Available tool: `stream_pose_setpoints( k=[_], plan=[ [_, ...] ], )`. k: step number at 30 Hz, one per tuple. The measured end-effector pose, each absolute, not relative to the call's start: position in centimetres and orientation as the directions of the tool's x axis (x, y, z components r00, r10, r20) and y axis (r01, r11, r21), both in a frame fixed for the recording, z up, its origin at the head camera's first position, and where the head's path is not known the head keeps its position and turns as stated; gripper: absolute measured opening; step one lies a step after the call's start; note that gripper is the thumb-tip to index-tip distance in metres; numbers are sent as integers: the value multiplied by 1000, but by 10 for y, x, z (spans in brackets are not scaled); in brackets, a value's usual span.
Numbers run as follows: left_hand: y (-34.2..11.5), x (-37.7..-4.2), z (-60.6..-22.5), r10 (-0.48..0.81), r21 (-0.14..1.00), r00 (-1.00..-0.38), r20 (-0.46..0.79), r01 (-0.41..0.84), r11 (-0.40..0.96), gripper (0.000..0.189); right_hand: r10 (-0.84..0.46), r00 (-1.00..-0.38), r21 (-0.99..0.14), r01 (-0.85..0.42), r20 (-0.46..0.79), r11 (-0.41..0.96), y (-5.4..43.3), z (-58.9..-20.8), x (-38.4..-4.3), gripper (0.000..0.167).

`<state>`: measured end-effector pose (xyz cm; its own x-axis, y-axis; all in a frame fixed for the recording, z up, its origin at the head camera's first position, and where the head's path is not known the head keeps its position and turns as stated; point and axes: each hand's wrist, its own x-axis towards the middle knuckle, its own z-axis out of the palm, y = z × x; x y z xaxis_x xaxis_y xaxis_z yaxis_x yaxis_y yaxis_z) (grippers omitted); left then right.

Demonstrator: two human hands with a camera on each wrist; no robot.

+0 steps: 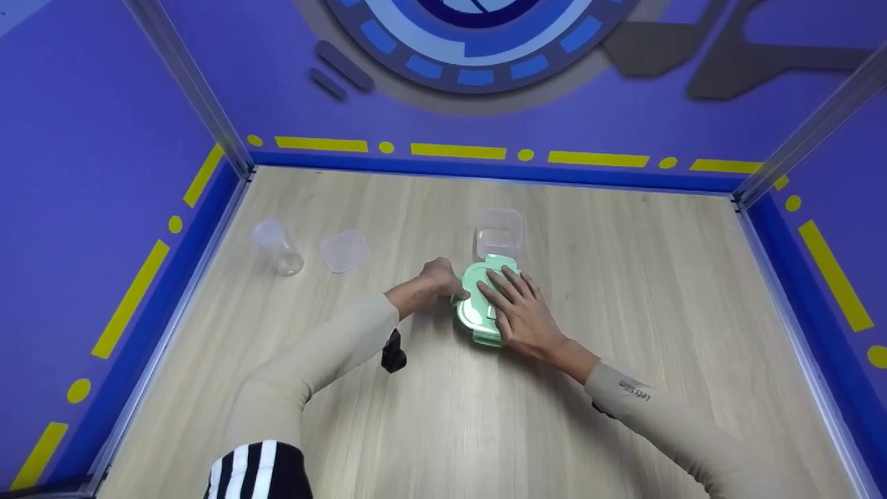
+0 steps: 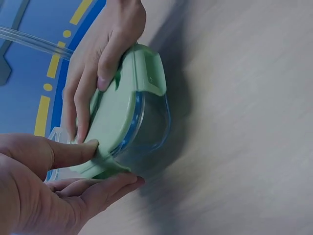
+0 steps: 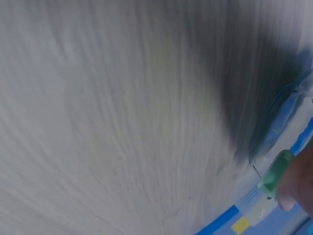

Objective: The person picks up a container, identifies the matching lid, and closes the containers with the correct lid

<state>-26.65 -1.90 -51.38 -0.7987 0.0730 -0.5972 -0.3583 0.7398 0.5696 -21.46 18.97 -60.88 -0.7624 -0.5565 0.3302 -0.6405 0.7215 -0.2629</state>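
Note:
A clear glass food container (image 2: 155, 122) with a light green snap-on lid (image 1: 472, 306) sits on the table in front of the person. The left hand (image 1: 435, 278) is at its left side. In the left wrist view, the thumb lies on top of the lid's side latch (image 2: 111, 169) and the fingers are beneath it, pinching the flap. Spread across the lid's top is the right hand (image 1: 532, 320), its fingers mostly straight. At the edge of the right wrist view, part of that hand (image 3: 299, 183) appears beside a green latch (image 3: 277, 171).
Just behind the container stands a clear plastic box (image 1: 500, 229). Farther left lie a flat translucent lid (image 1: 345, 251) and a transparent rounded vessel (image 1: 285, 262). Blue panels (image 1: 471, 128) border the wooden table (image 1: 624, 291) at the back and both sides.

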Motion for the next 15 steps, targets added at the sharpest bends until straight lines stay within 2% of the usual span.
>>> stream_pose_setpoints(
  k=[5, 9, 15],
  plan=[
    [-17, -278, -517, 64, 562, -738, -672, -451, 693, 34, -555, -732, -247, -666, 396, 703, 190, -611, -217, 50],
    [-18, -281, -521, 80, 563, -729, -680, -449, 694, 26, -539, -715, -217, -670, 445, 709, 189, -615, -218, 52],
    [-21, -279, -526, 75, 568, -711, -699, -488, 662, 18, -541, -708, -183, -668, 453, 721, 187, -619, -212, 54]
  ],
)
